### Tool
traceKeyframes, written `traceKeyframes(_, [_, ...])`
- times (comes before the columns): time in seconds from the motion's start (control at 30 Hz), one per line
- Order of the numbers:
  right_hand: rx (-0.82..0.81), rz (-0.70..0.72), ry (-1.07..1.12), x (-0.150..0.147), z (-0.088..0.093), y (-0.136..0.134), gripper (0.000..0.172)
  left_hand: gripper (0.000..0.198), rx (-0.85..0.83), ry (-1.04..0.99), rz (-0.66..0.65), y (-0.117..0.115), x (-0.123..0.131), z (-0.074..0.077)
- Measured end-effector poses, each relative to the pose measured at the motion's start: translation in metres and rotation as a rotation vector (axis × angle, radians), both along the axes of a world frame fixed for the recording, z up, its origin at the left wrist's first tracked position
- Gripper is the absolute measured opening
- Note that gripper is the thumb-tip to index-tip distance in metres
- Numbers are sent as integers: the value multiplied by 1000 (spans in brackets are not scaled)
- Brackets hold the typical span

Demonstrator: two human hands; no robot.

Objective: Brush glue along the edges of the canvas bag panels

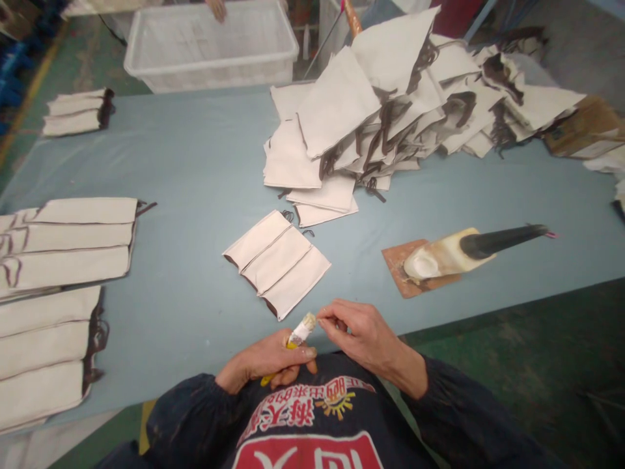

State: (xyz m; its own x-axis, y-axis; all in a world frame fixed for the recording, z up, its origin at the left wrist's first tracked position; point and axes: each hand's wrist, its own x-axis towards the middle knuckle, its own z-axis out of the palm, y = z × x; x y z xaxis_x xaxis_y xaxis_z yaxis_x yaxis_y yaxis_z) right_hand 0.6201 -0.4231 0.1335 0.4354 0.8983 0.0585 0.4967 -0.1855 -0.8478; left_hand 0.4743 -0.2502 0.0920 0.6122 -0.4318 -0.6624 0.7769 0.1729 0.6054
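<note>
Close to my body at the table's front edge, my left hand (pixel 278 359) is closed around a small brush (pixel 303 329). The brush has a yellow handle, a white-wrapped middle and pale, clumped bristles pointing up and to the right. My right hand (pixel 359 329) is beside the bristle end, thumb and forefinger pinched together; whatever lies between them is too small to make out. Just beyond my hands, three cream cloth pouches (pixel 278 260) with dark edges and cords lie overlapped at an angle on the blue-grey table (pixel 190 182).
A large heap of cream pouches (pixel 336 104) covers the back right. Pouches in overlapped rows (pixel 83 260) lie at left. To the right, a cream holder with a black handle (pixel 502 242) rests on a stained brown board (pixel 398 267). Behind stands a white tub (pixel 215 71), another person's hand (pixel 216 9) over it.
</note>
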Motion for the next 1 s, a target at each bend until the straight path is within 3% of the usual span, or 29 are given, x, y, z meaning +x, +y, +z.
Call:
traceKeyframes(0.3, [-70, -74, 152, -3, -11, 0, 14, 58, 146, -39, 85, -6, -1, -2])
traceKeyframes(0.5, [-86, -164, 402, -10, -25, 3, 14, 58, 300, -101, 443, -4, 2, -4])
traceKeyframes(0.6, [-94, -195, 511, -14, -30, 4, 16, 56, 327, -143, 563, -2, 5, -2])
traceKeyframes(0.8, [-132, -97, 799, -16, -25, 3, 26, 49, 400, -303, 671, -5, 10, 4])
traceKeyframes(1.0, [-182, -12, 778, -15, -17, 5, 31, 28, 315, -437, 678, -16, 21, 11])
